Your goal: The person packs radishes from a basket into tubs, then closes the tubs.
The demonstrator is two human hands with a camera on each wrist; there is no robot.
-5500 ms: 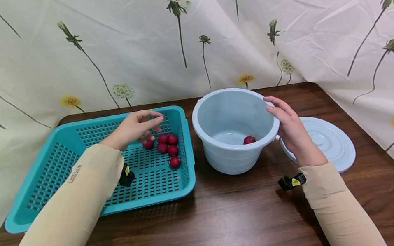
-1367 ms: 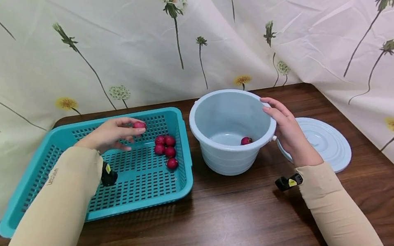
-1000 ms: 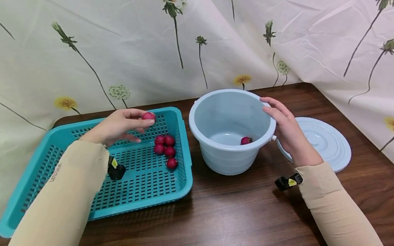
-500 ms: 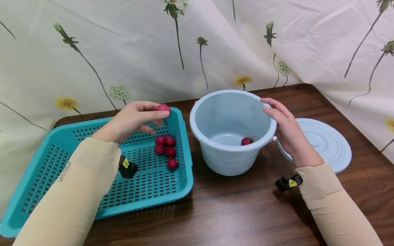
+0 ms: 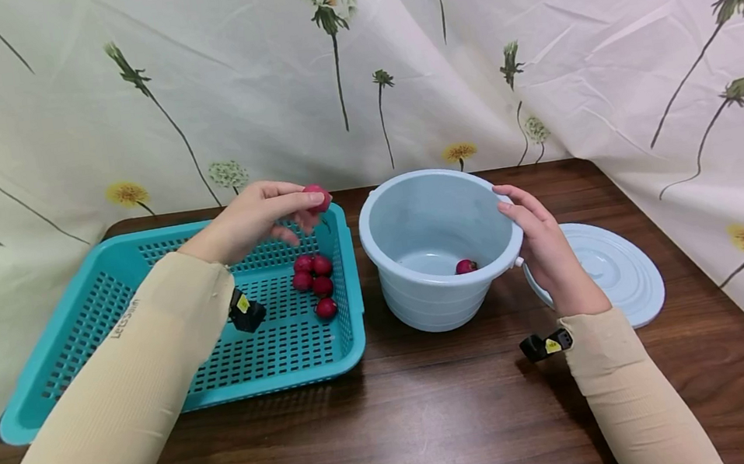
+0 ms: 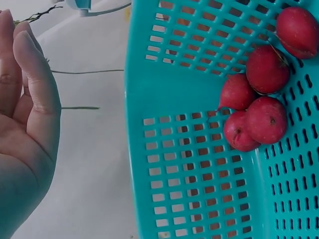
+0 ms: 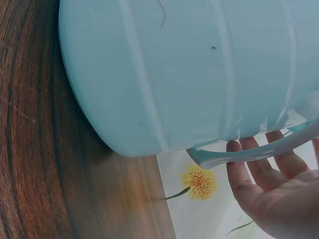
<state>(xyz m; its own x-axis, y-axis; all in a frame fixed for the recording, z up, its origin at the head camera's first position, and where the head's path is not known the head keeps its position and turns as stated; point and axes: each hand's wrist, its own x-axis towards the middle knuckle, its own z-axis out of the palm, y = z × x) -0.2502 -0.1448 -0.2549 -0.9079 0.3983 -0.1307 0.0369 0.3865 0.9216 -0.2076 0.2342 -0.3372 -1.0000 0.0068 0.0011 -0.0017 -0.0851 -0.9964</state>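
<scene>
The left hand is pinching a radish and moving it over the far right corner of the basket, nearing the bucket. The right hand is gripping the bucket's rim. Transfer is apparently advancing; five radishes are remaining.

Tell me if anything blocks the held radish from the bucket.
Nothing visible blocks the radish: the bucket is open, the lid lies aside, and the right hand grips the opposite side. The left rim likely needs clearing.
</scene>
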